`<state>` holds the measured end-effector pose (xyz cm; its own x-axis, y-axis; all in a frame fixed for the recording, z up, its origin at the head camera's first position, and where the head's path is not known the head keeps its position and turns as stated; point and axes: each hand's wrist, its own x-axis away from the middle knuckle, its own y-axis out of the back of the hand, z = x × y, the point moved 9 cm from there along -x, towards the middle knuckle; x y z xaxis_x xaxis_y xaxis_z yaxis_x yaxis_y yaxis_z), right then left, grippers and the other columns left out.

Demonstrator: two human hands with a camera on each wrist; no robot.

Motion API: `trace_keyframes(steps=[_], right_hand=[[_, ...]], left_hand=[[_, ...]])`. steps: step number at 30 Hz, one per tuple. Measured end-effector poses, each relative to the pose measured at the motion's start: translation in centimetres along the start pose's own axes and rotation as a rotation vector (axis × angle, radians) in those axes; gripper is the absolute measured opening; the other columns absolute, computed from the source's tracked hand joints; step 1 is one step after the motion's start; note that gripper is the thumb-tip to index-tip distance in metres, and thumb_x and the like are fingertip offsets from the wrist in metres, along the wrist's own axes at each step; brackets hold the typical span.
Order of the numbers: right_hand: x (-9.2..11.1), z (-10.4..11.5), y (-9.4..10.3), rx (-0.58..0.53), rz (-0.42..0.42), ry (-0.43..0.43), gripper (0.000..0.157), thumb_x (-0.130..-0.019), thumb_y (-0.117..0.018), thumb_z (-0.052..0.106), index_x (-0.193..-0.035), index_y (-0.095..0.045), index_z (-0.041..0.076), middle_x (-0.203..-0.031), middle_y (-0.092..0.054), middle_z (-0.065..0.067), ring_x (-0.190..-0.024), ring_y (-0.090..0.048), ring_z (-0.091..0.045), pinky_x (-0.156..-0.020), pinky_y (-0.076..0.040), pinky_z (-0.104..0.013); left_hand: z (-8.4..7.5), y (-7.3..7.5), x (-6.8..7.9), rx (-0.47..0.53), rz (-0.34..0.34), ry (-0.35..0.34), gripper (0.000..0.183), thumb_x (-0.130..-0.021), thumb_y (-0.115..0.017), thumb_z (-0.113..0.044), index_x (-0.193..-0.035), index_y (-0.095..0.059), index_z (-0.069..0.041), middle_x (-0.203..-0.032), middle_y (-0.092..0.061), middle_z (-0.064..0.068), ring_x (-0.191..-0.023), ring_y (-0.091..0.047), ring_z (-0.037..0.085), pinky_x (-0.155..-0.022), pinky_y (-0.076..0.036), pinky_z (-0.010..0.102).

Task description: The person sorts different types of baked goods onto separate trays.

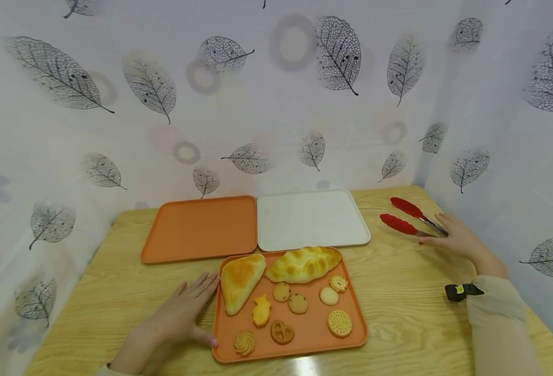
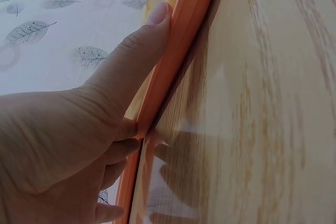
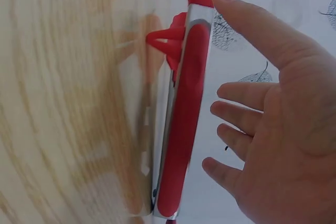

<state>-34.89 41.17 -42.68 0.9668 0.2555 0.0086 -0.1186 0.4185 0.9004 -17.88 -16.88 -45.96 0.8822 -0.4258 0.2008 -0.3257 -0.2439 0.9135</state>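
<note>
My left hand [image 1: 177, 318] lies beside the near orange tray [image 1: 304, 351], its fingers and thumb extended along the left rim. In the left wrist view the thumb [image 2: 131, 51] touches that rim. On the tray are a triangular bread [image 1: 241, 281], a long ridged loaf [image 1: 304, 264], a pretzel cookie [image 1: 282, 332], a pineapple-shaped cookie [image 1: 261, 312], a swirl cookie [image 1: 245, 343] and several round ones. At the right, my right hand [image 1: 460, 240] is spread over the handle end of red-tipped tongs [image 1: 399, 224]; in the right wrist view its fingers are straight, not wrapped around the tongs.
Behind the filled tray, an orange tray [image 1: 201, 230] and a white tray [image 1: 311, 219] lie side by side with nothing on them. The wooden table [image 1: 403, 313] meets a leaf-patterned cloth [image 1: 276, 104] at the back and sides.
</note>
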Motion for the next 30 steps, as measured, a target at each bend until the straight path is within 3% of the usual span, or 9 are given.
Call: trace_keyframes(steps=[4,7,9,11,13,22,26,30], right_hand=[[-0.4,-1.2,-0.6,0.051,0.015,-0.028,0.099,-0.087,-0.069,0.044,-0.143,-0.023,-0.022,-0.141,-0.026,-0.047,-0.126,-0.029,-0.063,-0.099,-0.03,-0.071],[-0.7,-1.7,-0.8,0.067,0.009,-0.028,0.074,-0.086,-0.07,0.044,-0.123,-0.048,-0.016,-0.11,-0.049,-0.037,-0.097,-0.049,-0.047,-0.079,-0.045,-0.054],[-0.9,-1.8,-0.9,0.069,0.008,-0.026,0.056,-0.086,-0.071,0.043,-0.103,-0.053,-0.007,-0.088,-0.049,-0.022,-0.08,-0.048,-0.033,-0.067,-0.041,-0.041],[-1.1,-1.9,-0.9,0.066,0.012,-0.028,0.047,-0.086,-0.071,0.042,-0.086,-0.046,0.002,-0.076,-0.039,-0.007,-0.071,-0.04,-0.021,-0.062,-0.032,-0.033],[-1.2,-2.0,-0.9,0.064,0.025,-0.032,0.047,-0.087,-0.07,0.043,-0.083,-0.045,0.004,-0.072,-0.036,-0.003,-0.068,-0.039,-0.018,-0.061,-0.031,-0.031],[-1.8,-2.3,-1.1,0.077,0.061,-0.057,0.053,-0.087,-0.068,0.047,-0.098,-0.051,-0.002,-0.07,-0.034,-0.003,-0.068,-0.039,-0.019,-0.06,-0.031,-0.032],[-2.1,-2.6,-1.0,0.071,0.041,-0.074,0.058,-0.084,-0.071,0.048,-0.101,-0.053,-0.005,-0.075,-0.043,-0.007,-0.071,-0.041,-0.021,-0.061,-0.031,-0.032],[-2.4,-3.1,-1.0,0.07,0.013,-0.087,0.074,-0.081,-0.074,0.05,-0.117,-0.054,-0.011,-0.086,-0.053,-0.014,-0.077,-0.046,-0.025,-0.063,-0.034,-0.032]], left_hand=[[0.0,0.0,0.1,0.01,0.001,0.004,0.133,-0.056,-0.066,-0.079,-0.157,-0.016,-0.008,-0.164,-0.013,0.011,-0.152,-0.011,0.035,-0.115,-0.012,0.069],[-0.1,0.0,0.1,0.008,-0.002,0.003,0.133,-0.056,-0.066,-0.079,-0.157,-0.017,-0.008,-0.164,-0.014,0.012,-0.152,-0.011,0.035,-0.115,-0.012,0.069],[-0.2,0.0,0.1,0.001,-0.006,0.002,0.133,-0.056,-0.066,-0.08,-0.156,-0.017,-0.007,-0.164,-0.014,0.012,-0.152,-0.012,0.036,-0.116,-0.012,0.069],[-0.2,0.0,0.1,-0.005,-0.009,0.001,0.133,-0.056,-0.066,-0.08,-0.156,-0.017,-0.007,-0.164,-0.015,0.012,-0.152,-0.012,0.036,-0.116,-0.012,0.068],[-0.2,0.0,0.1,-0.003,-0.011,0.003,0.133,-0.056,-0.066,-0.079,-0.156,-0.017,-0.008,-0.164,-0.015,0.012,-0.152,-0.012,0.035,-0.116,-0.012,0.068],[-0.3,0.0,0.1,-0.007,-0.015,0.009,0.133,-0.056,-0.065,-0.08,-0.157,-0.017,-0.008,-0.164,-0.015,0.012,-0.152,-0.012,0.035,-0.116,-0.012,0.068],[-0.3,0.1,0.0,-0.01,-0.018,0.009,0.132,-0.056,-0.065,-0.08,-0.156,-0.018,-0.007,-0.164,-0.016,0.012,-0.152,-0.012,0.035,-0.116,-0.012,0.068],[-0.4,0.0,-0.1,-0.003,-0.015,0.008,0.132,-0.056,-0.066,-0.079,-0.156,-0.018,-0.007,-0.163,-0.016,0.013,-0.152,-0.012,0.036,-0.116,-0.012,0.069]])
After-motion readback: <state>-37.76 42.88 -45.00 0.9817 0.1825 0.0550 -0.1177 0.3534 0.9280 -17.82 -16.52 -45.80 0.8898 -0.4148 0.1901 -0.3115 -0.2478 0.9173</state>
